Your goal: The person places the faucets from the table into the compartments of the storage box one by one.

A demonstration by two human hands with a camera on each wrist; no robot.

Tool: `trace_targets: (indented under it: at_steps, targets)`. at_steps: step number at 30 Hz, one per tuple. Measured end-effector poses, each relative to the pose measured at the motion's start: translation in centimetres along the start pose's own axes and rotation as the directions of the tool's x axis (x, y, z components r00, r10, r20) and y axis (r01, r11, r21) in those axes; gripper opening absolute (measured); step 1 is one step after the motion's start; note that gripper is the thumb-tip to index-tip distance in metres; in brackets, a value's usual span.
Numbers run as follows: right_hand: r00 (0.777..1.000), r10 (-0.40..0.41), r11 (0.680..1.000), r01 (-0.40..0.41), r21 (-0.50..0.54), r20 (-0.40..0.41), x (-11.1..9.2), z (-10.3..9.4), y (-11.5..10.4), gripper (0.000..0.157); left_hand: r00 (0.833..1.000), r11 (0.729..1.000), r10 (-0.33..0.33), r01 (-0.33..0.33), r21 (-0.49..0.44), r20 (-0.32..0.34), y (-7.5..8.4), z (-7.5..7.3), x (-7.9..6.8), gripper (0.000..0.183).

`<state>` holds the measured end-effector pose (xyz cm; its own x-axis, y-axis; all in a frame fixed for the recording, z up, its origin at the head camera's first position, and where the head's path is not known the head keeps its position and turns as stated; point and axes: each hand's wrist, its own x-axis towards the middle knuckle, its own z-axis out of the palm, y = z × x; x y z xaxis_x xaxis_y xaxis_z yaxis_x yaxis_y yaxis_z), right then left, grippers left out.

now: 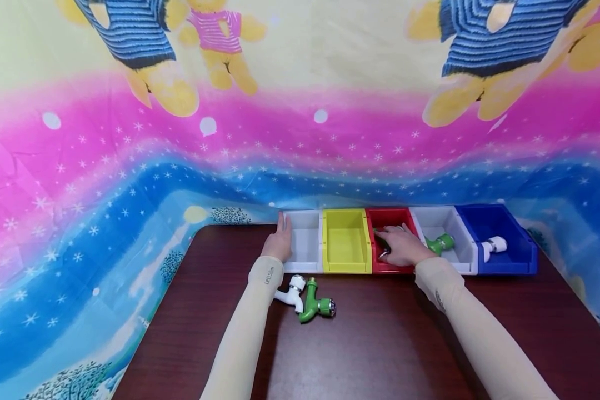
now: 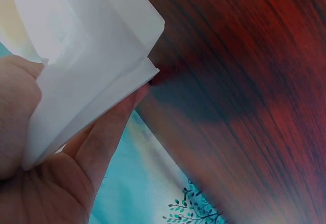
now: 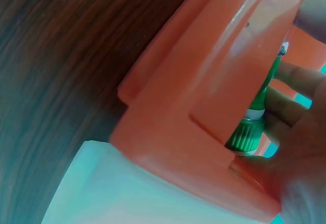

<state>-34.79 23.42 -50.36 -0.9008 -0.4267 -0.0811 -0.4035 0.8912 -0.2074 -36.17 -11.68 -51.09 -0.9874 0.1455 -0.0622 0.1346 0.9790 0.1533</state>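
Observation:
My left hand [image 1: 278, 244] grips the side wall of the leftmost whitish bin [image 1: 304, 267], the thumb on one face and the fingers along the other in the left wrist view. Inside the red bin [image 1: 392, 269] is my right hand [image 1: 404, 247], its fingers around a green tap [image 3: 247, 135] with a ribbed knob. The bin's front wall hides part of that tap in the right wrist view. On the table in front of the bins, a white tap [image 1: 295, 290] lies against another green tap [image 1: 311, 306], close to my left forearm.
Bins stand side by side along the table's back edge. A yellow bin [image 1: 347, 267] sits between the whitish and red ones. Further right, a grey bin [image 1: 462, 268] holds a green tap [image 1: 441, 243], and a blue bin [image 1: 512, 268] holds a white tap [image 1: 495, 246]. A printed cloth [image 1: 300, 139] hangs behind.

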Motion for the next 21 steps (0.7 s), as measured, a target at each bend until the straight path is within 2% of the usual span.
trace_targets:
  at_steps: [9,16,21]
  targets:
    - [1.000,0.009,1.000,-0.009,0.012,0.010,-0.09,-0.17,0.00,0.069,1.000,1.000,0.002,-0.002,0.001,-0.018,0.08,-0.07,-0.16,0.092]
    - [0.999,-0.024,0.999,0.024,0.022,0.024,-0.20,-0.27,-0.05,0.038,1.000,1.000,0.000,0.000,0.012,0.001,0.18,-0.28,-0.26,0.092]
    - [0.998,-0.027,1.000,0.027,0.013,0.050,-0.34,-0.52,-0.16,0.033,1.000,1.000,-0.007,0.007,0.011,0.012,0.22,-0.26,-0.24,0.093]
